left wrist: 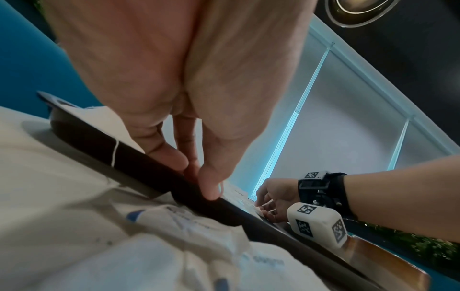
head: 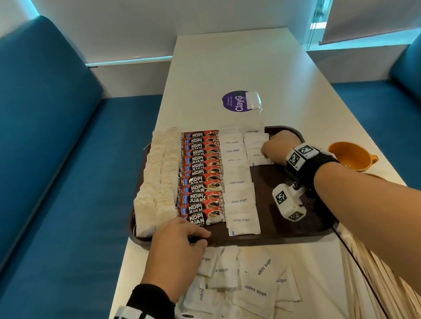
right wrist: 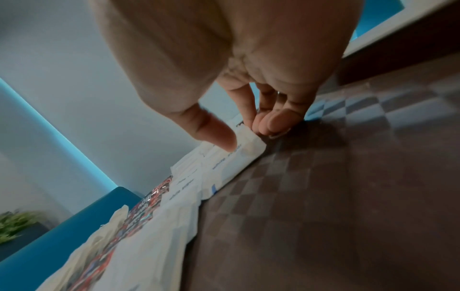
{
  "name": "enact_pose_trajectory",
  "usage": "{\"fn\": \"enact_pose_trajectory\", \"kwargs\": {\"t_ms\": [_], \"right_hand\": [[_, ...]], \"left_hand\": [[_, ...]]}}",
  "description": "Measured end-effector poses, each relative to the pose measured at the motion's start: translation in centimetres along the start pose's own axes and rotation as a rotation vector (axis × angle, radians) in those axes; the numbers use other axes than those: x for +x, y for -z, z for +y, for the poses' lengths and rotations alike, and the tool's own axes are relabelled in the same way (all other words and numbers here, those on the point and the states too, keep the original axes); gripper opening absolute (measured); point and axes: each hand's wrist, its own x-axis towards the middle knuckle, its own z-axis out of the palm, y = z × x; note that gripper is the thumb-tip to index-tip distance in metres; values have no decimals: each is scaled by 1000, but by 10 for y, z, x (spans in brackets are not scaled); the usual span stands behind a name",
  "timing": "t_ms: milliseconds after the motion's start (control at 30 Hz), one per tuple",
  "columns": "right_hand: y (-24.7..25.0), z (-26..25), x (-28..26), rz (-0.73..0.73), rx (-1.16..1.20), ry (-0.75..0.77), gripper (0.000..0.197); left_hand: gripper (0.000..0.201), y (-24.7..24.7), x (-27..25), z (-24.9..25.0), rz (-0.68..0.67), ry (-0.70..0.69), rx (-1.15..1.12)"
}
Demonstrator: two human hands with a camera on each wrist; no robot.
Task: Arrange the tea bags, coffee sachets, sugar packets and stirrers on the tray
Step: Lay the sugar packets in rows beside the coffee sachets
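Right hand point(head: 277, 146) pinching a sugar packet point(head: 257, 155) on the tray point(head: 284, 230), left hand point(head: 178, 243) gripping its near rim

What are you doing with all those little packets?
A person is lining up drink things on a brown tray. Tea bags, red coffee sachets and one row of sugar packets are already laid out. The right hand is setting a packet into a second sugar row, the left hand grips the tray's near edge, and loose sugar packets wait on the table.
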Motion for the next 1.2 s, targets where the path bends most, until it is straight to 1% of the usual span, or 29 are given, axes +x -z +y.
{"fn": "enact_pose_trajectory", "kwargs": {"t_ms": [133, 233, 267, 333, 367, 400, 433, 500, 533, 567, 633, 700, 733, 800, 867, 967, 1067, 1133, 1200], "right_hand": [[-3, -7, 0, -32, -8, 9, 18], [1, -7, -7, -35, 0, 0, 26], [4, -7, -11, -22, 13, -8, 31], [10, -3, -23, 32, 63, 8, 47], [16, -2, -35, 51, 115, 32, 56], [21, -2, -52, 50, 168, 77, 57], [27, -1, -72, 27, 211, 140, 51], [34, 6, -122, -81, 239, 261, 30], [35, 11, -148, -141, 211, 321, 23], [34, 17, -172, -203, 155, 375, 20], [27, 31, -211, -312, -23, 440, 20], [13, 47, -236, -380, -191, 457, 28], [6, 54, -246, -394, -257, 473, 34], [-9, 65, -262, -400, -330, 483, 46], [-23, 75, -271, -357, -337, 486, 51], [-34, 81, -287, -276, -324, 501, 46], [-41, 86, -300, -245, -308, 495, 40], [-44, 89, -308, -243, -278, 479, 36], [-44, 90, -314, -246, -247, 455, 29]], "left_hand": [[16, 0, -1, 0, 1, 0, -1], [15, 0, -2, 1, -4, -2, -11], [15, 1, -2, 1, -6, -7, -24], [14, 2, -6, 2, 5, -27, -71], [15, 4, -9, 3, 8, -40, -103], [16, 5, -13, 2, 9, -58, -134], [16, 6, -19, 2, 5, -80, -157], [18, 9, -31, 1, -39, -139, -150], [24, 9, -39, 0, -91, -169, -119], [36, 10, -46, 0, -164, -195, -74], [67, 7, -61, -3, -321, -214, 57], [90, 3, -72, -7, -409, -217, 190], [95, 0, -77, -9, -431, -214, 246], [100, -5, -88, -13, -449, -210, 327], [100, -7, -99, -16, -444, -212, 365], [96, -9, -119, -21, -446, -211, 373], [90, -9, -136, -26, -455, -217, 392], [79, -6, -145, -28, -447, -221, 360], [60, -2, -149, -29, -405, -224, 269]]}}
